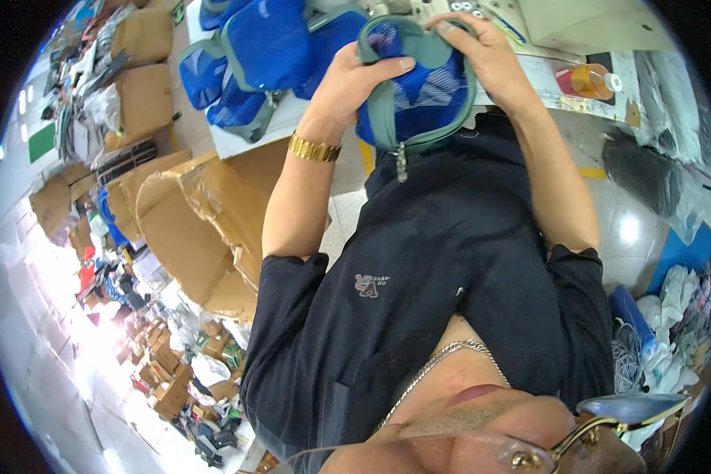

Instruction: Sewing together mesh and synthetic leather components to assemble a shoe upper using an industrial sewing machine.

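1. The left hand (354, 83) grips the left wall of a blue mesh pouch (430, 99) with grey-green trim. Its thumb (395, 68) lies nearly straight, pointing right, with the tip over the pouch's opening.
2. The left hand's other fingers are hidden behind the fabric, so how far they curl cannot be told.
3. The right hand (494, 63) grips the pouch at its far right rim. Thumb and forefinger reach left, their tips close together at the trim; how the remaining fingers are bent is hard to make out.
4. The two hands are apart, one on each side of the pouch, whose opening gapes between them.
5. The pouch is held in front of the person's body, at the near edge of a white table (539, 79). A zipper pull (402, 164) hangs from its near edge.
6. More blue pouches (267, 49) with similar trim are heaped on the table to the left of the left hand.
7. A bottle (584, 81) of orange liquid with a white cap is to the right, beyond the right wrist.
8. A gold band (314, 148) circles the left wrist; an open cardboard box (189, 229) stands on the left, nearer than the table.
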Tool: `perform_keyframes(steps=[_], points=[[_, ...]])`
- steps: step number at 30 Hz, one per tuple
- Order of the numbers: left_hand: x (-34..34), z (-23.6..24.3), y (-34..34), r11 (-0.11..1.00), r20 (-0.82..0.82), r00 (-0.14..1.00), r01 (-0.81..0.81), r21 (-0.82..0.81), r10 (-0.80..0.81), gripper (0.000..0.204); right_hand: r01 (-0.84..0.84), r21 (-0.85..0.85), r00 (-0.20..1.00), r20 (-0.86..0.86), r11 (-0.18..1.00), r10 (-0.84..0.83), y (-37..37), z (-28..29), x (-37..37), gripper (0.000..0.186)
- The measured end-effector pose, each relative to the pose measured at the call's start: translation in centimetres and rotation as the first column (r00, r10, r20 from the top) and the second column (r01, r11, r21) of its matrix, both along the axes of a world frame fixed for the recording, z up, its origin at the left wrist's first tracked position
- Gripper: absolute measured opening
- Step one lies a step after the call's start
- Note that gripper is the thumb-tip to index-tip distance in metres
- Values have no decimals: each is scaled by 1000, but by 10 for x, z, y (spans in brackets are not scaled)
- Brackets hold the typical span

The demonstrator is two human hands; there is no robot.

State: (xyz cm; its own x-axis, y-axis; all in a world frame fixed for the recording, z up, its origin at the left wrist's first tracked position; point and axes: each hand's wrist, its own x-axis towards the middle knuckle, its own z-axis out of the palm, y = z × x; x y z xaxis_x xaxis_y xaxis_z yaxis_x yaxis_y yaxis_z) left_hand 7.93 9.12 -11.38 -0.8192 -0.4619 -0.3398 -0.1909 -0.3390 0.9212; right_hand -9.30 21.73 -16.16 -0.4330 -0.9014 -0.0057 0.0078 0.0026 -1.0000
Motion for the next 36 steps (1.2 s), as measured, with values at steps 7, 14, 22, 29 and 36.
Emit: perform_keyframes(steps=[7,14,22,29,36], points=[[13,-21,-11,988,104,983,-148,-43,151,25,522,124,605,-751,844,-264,16,-139,-124,45],[28,-28,-10,970,169,956,-225,-94,238,23,578,352,377,-915,736,141,-14,-154,-125,31],[18,-34,-2,949,116,969,-184,-255,219,22,392,245,896,-321,887,-307,19,-81,-100,32],[16,-48,5,932,120,976,-133,-336,182,22,-70,283,817,-535,957,218,29,21,29,30],[18,-53,13,977,156,977,-116,-181,145,21,-48,359,695,-658,932,289,38,-3,31,30]])
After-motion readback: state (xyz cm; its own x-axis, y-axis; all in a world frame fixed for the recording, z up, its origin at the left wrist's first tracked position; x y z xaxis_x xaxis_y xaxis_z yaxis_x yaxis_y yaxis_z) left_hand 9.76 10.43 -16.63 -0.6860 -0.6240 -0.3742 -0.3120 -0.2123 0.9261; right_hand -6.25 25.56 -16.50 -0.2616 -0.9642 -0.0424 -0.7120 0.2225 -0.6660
